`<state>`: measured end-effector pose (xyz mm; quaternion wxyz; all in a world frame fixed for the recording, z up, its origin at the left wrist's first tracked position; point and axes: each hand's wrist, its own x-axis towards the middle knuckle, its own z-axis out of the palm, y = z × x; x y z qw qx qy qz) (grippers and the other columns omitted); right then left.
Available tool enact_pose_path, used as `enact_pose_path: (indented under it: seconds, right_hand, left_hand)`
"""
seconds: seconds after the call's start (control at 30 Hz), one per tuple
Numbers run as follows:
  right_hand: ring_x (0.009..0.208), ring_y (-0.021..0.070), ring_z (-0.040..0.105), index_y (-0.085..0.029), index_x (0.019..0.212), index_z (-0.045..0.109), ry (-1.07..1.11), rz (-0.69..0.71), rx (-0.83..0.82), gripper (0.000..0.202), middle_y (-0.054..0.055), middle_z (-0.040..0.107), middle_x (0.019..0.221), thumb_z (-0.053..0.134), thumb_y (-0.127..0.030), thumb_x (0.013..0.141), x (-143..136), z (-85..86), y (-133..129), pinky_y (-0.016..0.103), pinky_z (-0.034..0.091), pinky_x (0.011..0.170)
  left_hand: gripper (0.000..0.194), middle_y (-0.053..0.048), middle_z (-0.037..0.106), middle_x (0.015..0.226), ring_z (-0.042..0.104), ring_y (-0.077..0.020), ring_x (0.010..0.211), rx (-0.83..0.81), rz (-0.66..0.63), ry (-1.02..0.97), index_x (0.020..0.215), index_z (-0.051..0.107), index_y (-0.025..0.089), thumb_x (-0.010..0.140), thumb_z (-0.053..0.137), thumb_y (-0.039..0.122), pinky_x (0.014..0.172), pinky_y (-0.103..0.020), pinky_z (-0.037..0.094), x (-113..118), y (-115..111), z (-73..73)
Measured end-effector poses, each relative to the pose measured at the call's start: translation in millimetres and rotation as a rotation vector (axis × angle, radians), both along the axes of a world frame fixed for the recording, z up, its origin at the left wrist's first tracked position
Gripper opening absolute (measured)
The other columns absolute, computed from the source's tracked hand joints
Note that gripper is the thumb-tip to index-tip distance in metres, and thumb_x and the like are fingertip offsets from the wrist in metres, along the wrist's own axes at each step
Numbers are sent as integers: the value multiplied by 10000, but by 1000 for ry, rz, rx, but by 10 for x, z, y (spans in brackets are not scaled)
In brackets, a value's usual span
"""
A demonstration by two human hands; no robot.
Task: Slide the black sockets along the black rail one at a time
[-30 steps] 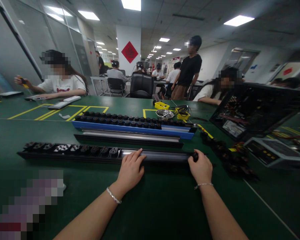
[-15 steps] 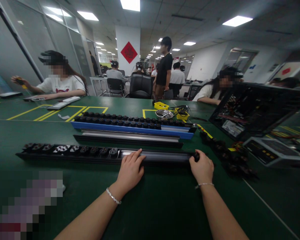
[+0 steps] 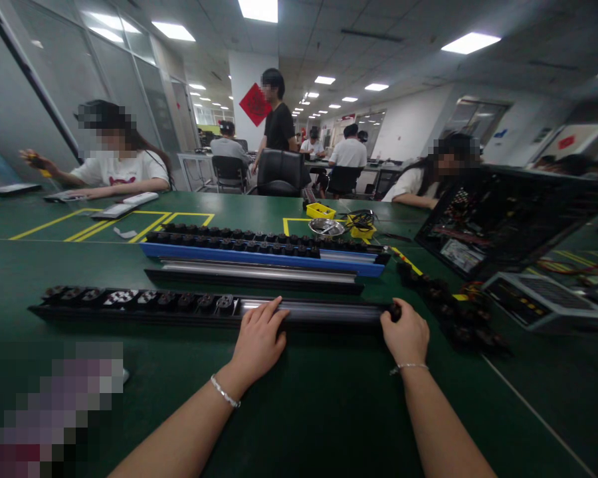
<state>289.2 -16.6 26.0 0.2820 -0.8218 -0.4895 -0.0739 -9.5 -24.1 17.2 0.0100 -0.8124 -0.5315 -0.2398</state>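
Note:
A long black power strip housing (image 3: pixel 329 315) lies crosswise in front of me, with several black round-faced sockets (image 3: pixel 185 300) seated in its left half. The right half shows a bare metallic channel. My left hand (image 3: pixel 263 335) grips the housing near its middle, fingers over the top and thumb on the near side. At the right end, my right hand (image 3: pixel 406 330) is closed with thumb and index finger around a small black socket (image 3: pixel 395 310), partly hidden by the fingers.
Behind lie another black housing (image 3: pixel 254 275) and a blue housing (image 3: pixel 264 257) with socket rows. Loose sockets (image 3: pixel 453 312), a power supply unit (image 3: pixel 533 299) and an open computer case (image 3: pixel 503 219) stand right. A metal dish (image 3: pixel 326 228) and yellow tray (image 3: pixel 321 210) sit farther back.
My right hand has shifted very slightly right at the housing's end. My left hand stays in place. A standing person in the background has moved left.

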Motion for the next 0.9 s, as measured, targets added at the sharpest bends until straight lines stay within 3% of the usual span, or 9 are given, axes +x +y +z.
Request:
enact_pose_path:
  seconds: [0.47, 0.9]
  right_hand:
    - [1017, 283, 542, -126, 1150, 575, 26, -32, 23, 465, 139, 626, 1082, 438, -336, 758, 118, -39, -1, 430, 349, 944]
    - [978, 280, 562, -122, 1130, 591, 23, -51, 62, 441, 146, 636, 1063, 463, -301, 748, 158, -43, 0, 416, 409, 893]
  left_hand:
    - [399, -24, 461, 1390, 441, -252, 1232, -3, -4, -3, 1184, 541, 276, 790, 503, 225, 1006, -461, 348, 2, -5, 11]
    - [418, -27, 471, 1382, 459, -251, 1216, 20, -2, -6, 1172, 556, 282, 763, 523, 206, 996, -454, 361, 2, 5, 0]
